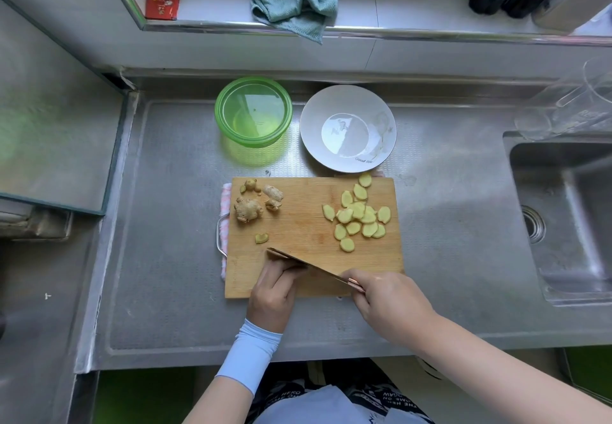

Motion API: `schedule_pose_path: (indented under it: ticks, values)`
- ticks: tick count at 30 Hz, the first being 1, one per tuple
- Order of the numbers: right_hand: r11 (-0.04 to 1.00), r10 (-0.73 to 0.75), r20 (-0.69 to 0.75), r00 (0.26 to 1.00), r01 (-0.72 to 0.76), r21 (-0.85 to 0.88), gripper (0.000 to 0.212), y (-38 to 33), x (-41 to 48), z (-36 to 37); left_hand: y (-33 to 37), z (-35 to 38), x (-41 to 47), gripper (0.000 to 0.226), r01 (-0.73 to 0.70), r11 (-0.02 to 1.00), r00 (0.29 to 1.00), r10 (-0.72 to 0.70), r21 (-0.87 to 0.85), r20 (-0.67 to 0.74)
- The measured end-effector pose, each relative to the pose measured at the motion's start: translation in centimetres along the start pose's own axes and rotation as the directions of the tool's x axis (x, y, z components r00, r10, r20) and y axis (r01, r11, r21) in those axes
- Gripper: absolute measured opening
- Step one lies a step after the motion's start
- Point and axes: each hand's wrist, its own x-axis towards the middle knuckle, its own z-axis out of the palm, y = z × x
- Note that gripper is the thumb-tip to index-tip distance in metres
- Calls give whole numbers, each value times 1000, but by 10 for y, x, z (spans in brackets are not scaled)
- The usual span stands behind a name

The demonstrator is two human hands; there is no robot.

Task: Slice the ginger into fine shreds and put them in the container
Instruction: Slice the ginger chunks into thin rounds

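Nearest, the right hand [384,297] has its fingers wrapped tight round the handle of the broad-bladed kitchen knife [298,259], whose edge is angled down onto the near part of the rectangular bamboo cutting board [298,225]. The left hand [275,287] is tucked right against the blade with its fingers curled. It may be pinning a piece of ginger there, but the blade hides it, so I cannot tell.

That closeness is the main hazard: a knuckle drifting under the edge, or a small piece rolling, could mean a cut.

Farther right, the pale yellow oval ginger slices [359,216] lie loosely overlapped; stacked carelessly, they could slide and give uneven shreds. Unpeeled ginger knobs [248,208] sit far left on the board.

Beyond the board, the round translucent green plastic container [219,119] is well apart from the slices, so shreds could spill while being carried there.
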Motion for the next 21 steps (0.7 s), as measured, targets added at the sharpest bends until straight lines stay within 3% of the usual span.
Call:
schedule_pose_path:
  ticks: [9,21]
  values:
    - [999,-18,-119,993,23,37,29,10,-29,2,-1,1,-4,33,49,998,999,-49,28,-6]
    - [1000,13,-55,998,-13,6,35,6,-34,-3,-1,0,-3,41,69,997,998,-70,25,3]
